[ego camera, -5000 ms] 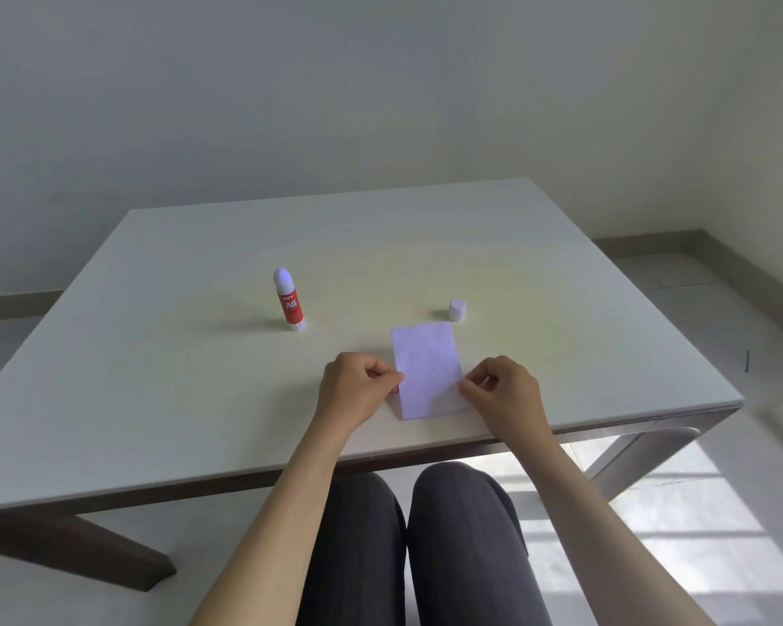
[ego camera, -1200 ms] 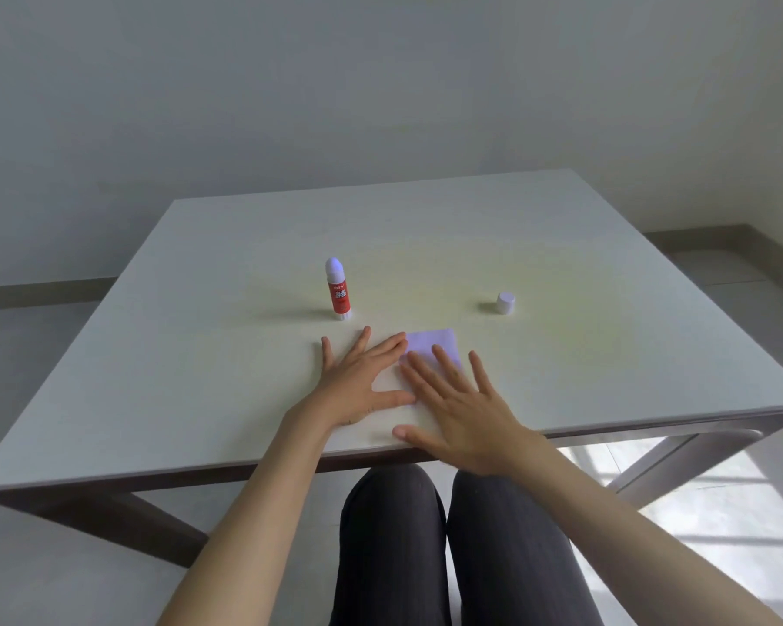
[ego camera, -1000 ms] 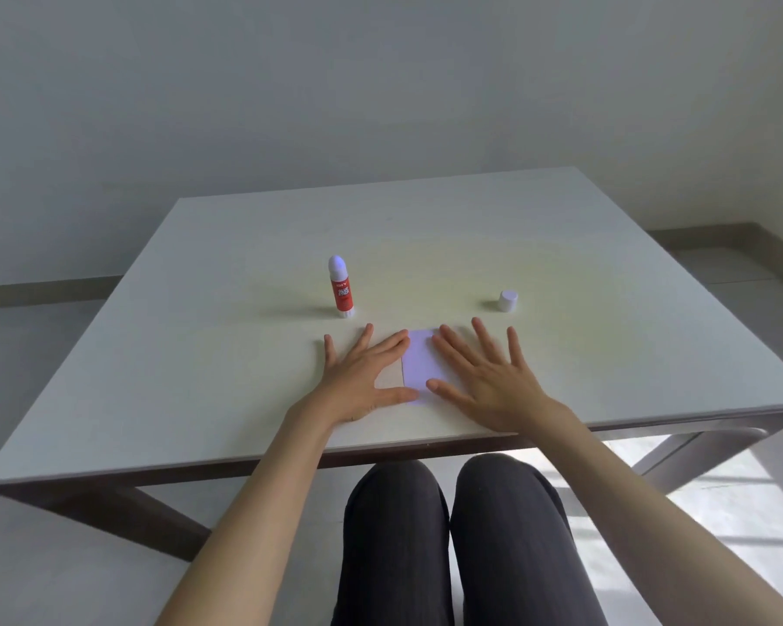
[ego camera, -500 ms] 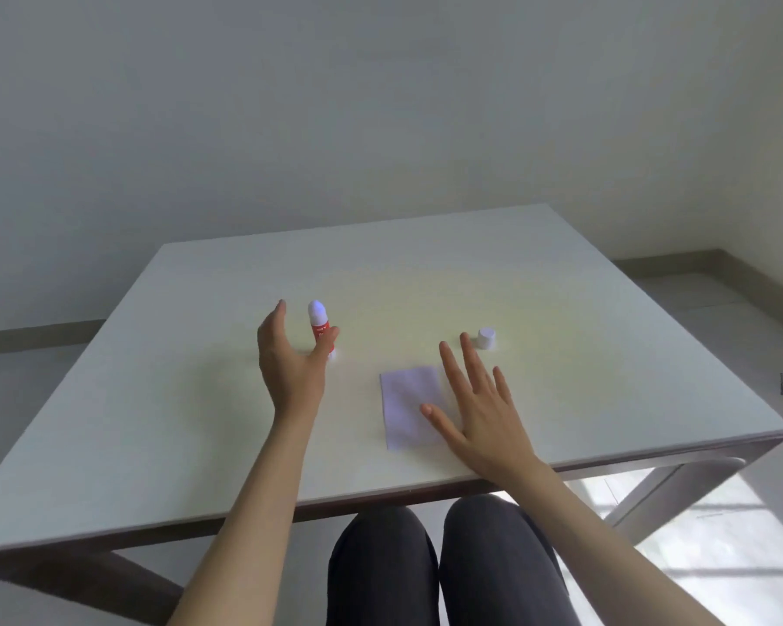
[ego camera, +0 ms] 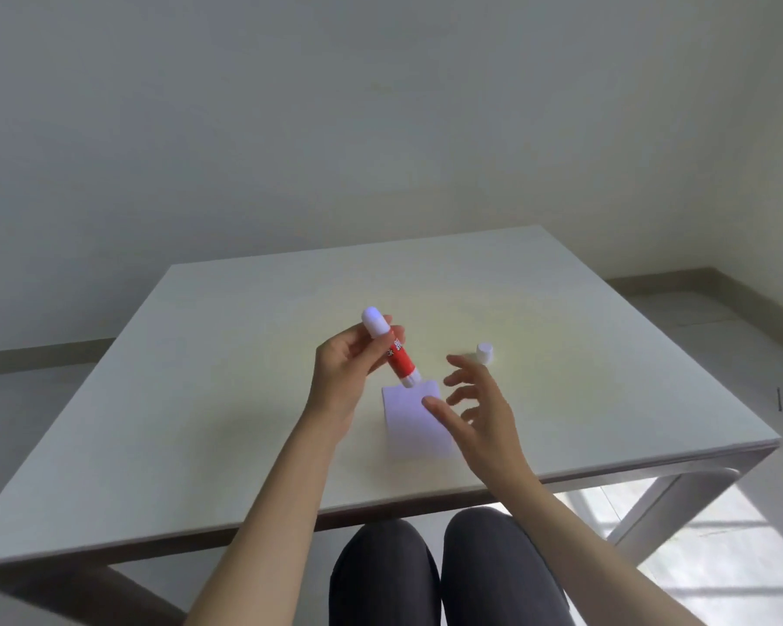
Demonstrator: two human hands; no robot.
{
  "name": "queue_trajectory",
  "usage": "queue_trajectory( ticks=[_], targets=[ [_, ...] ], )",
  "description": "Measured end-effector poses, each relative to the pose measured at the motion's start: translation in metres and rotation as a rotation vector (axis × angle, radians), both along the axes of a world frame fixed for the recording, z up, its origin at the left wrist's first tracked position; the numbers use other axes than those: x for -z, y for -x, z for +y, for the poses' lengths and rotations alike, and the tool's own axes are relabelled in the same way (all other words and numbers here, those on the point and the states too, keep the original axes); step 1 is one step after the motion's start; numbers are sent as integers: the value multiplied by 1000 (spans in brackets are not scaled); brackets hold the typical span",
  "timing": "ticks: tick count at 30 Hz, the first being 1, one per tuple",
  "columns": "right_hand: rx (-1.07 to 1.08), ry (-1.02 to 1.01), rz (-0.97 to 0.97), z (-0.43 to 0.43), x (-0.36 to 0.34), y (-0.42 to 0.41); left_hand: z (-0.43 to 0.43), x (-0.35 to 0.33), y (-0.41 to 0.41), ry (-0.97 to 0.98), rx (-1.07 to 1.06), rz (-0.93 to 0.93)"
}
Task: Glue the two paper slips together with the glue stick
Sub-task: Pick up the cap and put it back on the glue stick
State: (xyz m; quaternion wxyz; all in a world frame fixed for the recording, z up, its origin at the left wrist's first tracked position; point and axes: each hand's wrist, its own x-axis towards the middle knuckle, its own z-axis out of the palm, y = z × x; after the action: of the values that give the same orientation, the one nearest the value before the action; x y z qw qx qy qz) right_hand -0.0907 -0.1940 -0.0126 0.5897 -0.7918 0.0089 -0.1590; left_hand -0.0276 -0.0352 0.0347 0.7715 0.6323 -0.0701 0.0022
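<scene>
My left hand [ego camera: 342, 377] holds a red glue stick [ego camera: 398, 361] above the table, tilted, its rounded white end up and to the left. The stick's lower end hangs just over the far edge of a white paper slip [ego camera: 414, 420] that lies flat on the table. Only one sheet outline shows; a second slip cannot be told apart. My right hand [ego camera: 480, 415] hovers over the paper's right side, fingers spread and curled, holding nothing. A small white cap [ego camera: 484, 353] stands on the table beyond my right hand.
The white table [ego camera: 200, 399] has its near edge just above my knees [ego camera: 426, 571]. A plain wall stands behind it, and floor with a skirting board lies to the right.
My left hand took the glue stick off the table and lifted it over the paper. My right hand rose off the paper and curled its fingers. The view tilted up.
</scene>
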Motion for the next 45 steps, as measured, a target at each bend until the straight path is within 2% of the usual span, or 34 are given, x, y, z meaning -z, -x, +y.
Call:
queue_trajectory(
  ticks=[2,4,8,11,12,13,16,17,18,19,20,24,25,27,28,29,30,31,33,34,35,36,37,39,40,41,43,45],
  targets=[
    [-210,-397,280,8,-20,-2,-4,-6,8,31,75,-9],
    [-357,-673,468,11,-34,-2,-7,-13,13,11,90,-11],
    [-423,-1020,562,11,-46,5,-9,-22,22,8,25,-51],
    [-376,-1151,470,12,-45,8,-14,-26,27,20,-8,-67],
    [-345,-1094,388,14,-44,10,-16,-27,29,15,-21,-68],
    [-279,-924,269,16,-40,12,-17,-27,30,14,-35,-67],
    [89,-9,-245,18,-24,16,-20,-26,34,28,-64,-47],
    [147,201,-362,18,-20,15,-21,-26,35,8,-79,-55],
    [160,291,-397,18,-17,14,-21,-26,36,-26,-100,-68],
    [138,278,-354,18,-16,11,-21,-27,36,-57,-113,-78],
    [80,166,-229,17,-19,9,-21,-29,36,-67,-119,-79],
    [-447,-770,495,10,-44,6,-17,-31,37,-121,-138,-88],
    [-527,-913,564,7,-45,7,-16,-31,37,-138,-148,-100],
    [-545,-1045,549,6,-47,9,-14,-31,36,-152,-169,-113],
    [-521,-1035,474,7,-46,9,-14,-31,35,-156,-181,-118],
    [-474,-922,336,11,-44,10,-14,-30,35,-159,-194,-121],
    [-373,-700,163,14,-41,11,-14,-29,35,-158,-210,-121],
    [-215,-396,-10,16,-35,11,-15,-28,35,-155,-224,-116],
    [77,173,-247,20,-23,10,-17,-26,36,-148,-241,-107],
    [137,306,-308,22,-19,10,-18,-25,36,-151,-246,-109],
    [140,310,-303,24,-16,8,-18,-25,36,-157,-249,-110],
    [94,192,-211,24,-17,7,-18,-25,35,-161,-251,-108],
    [3,-16,-49,23,-22,6,-17,-24,34,-163,-253,-103],
    [-324,-584,359,18,-33,1,-14,-23,34,-173,-250,-91],
    [-450,-805,504,14,-36,1,-13,-22,35,-179,-247,-85],
    [-525,-921,559,10,-36,1,-12,-22,36,-179,-247,-79],
    [-539,-927,466,10,-36,3,-11,-22,36,-166,-252,-71],
    [-464,-803,223,16,-32,5,-12,-24,34,-167,-261,-78]
  ],
)
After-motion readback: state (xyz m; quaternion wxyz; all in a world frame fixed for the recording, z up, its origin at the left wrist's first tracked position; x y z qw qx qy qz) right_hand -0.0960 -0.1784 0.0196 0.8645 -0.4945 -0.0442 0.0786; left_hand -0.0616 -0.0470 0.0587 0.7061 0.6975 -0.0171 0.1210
